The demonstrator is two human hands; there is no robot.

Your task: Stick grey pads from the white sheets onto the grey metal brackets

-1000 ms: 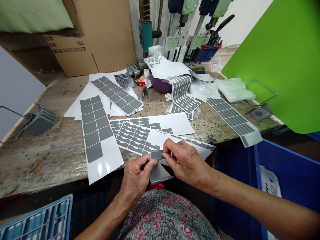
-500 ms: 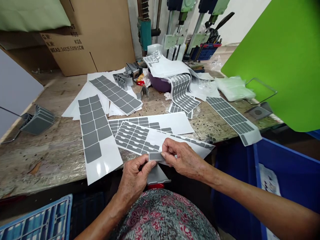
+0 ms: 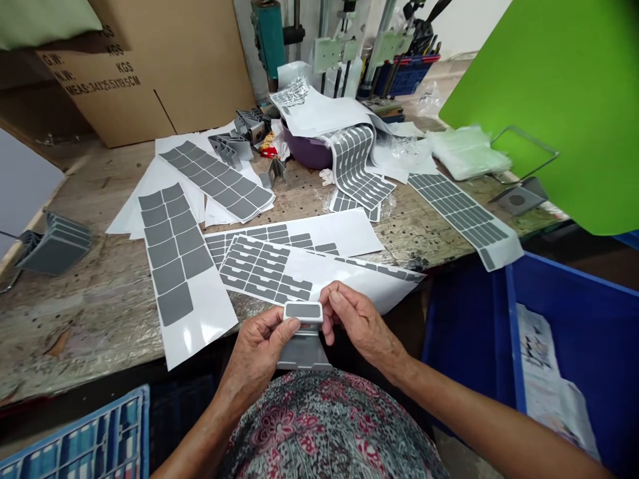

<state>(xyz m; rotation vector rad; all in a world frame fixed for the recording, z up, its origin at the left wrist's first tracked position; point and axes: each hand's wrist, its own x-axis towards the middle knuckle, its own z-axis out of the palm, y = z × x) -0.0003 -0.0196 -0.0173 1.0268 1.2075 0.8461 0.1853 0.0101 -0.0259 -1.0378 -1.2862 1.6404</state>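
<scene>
My left hand is closed around a bent grey metal bracket, which stands just above my lap at the front edge of the bench. A dark grey pad with a pale white rim lies on the bracket's top edge. My right hand is beside it, with its fingertips apart at the pad's right end. Just beyond my hands lies a white backing sheet with rows of grey pads. Several similar sheets are spread across the worn wooden workbench.
A blue plastic crate stands to my right below the bench, and a blue basket to my left. Stacked grey brackets sit at the bench's left. A purple bowl and a green board are farther back.
My right hand has moved off the pad to the right, and the pad's pale rim now shows. The bracket stands more upright in my left hand. The whole view has shifted slightly up and left.
</scene>
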